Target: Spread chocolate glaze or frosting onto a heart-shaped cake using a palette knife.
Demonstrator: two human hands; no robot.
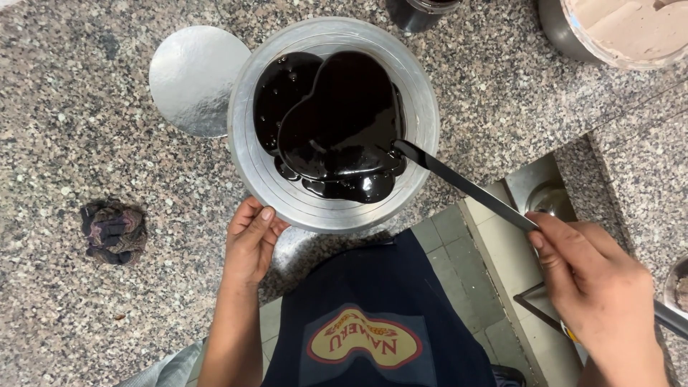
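head view: left hand (pixel 251 244) grips turntable (pixel 287 193) rim.

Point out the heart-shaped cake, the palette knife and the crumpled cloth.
heart-shaped cake (pixel 338 118), head view, middle of its glossy dark top.
palette knife (pixel 466 186), head view, midway along the blade.
crumpled cloth (pixel 113 231), head view, centre of the bundle on the granite counter.

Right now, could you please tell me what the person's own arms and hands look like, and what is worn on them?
Both arms are bare: no sleeves, gloves, watch or rings show. The left hand has short nails and a bare forearm below it. The right hand is also uncovered, with darkish smudges on the fingers. A dark blue apron with a red and yellow oval badge hangs between the arms.
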